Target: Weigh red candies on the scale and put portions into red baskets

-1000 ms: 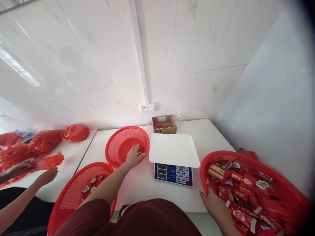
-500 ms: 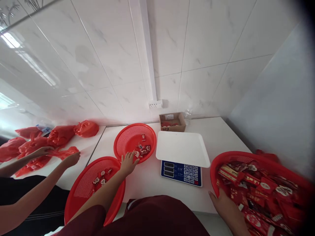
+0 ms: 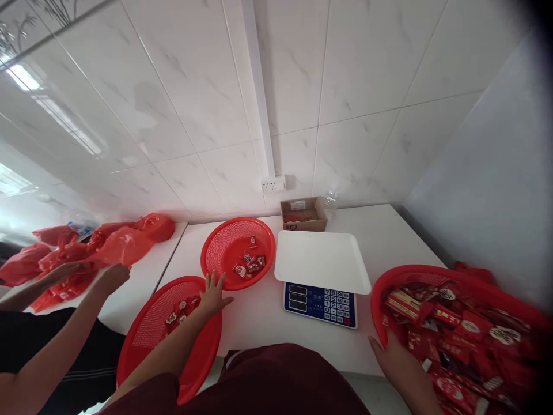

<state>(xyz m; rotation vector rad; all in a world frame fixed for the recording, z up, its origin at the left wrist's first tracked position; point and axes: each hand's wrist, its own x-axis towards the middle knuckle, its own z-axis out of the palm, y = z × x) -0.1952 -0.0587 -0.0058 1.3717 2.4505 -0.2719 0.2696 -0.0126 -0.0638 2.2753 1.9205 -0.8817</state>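
Note:
My left hand (image 3: 212, 297) is open with fingers spread, held over the gap between two red plastic baskets. Its fingertips are close to the near rim of the far basket (image 3: 216, 239), where a few wrapped candies (image 3: 253, 262) lie. Beneath my left forearm is the near basket (image 3: 138, 334), also with some wrapped candies (image 3: 181, 308). My right hand (image 3: 397, 360) grips the left rim of a large red basket (image 3: 415, 271) heaped with red-wrapped snacks (image 3: 466, 340). Its thumb is outside the rim; the other fingers are partly hidden.
A digital scale (image 3: 319, 302) with a white tray (image 3: 322, 259) stands mid-table. Behind it are a small cardboard box (image 3: 303, 222) and a clear plastic bottle (image 3: 330, 202). At left, another person's hands (image 3: 113, 279) handle a red plastic bag (image 3: 125, 245) beside several filled red bags (image 3: 26, 262).
My left hand has drawn back from the far basket's candies toward me and slightly left. The other person's red bag has spread out more. My right hand stays on the large basket.

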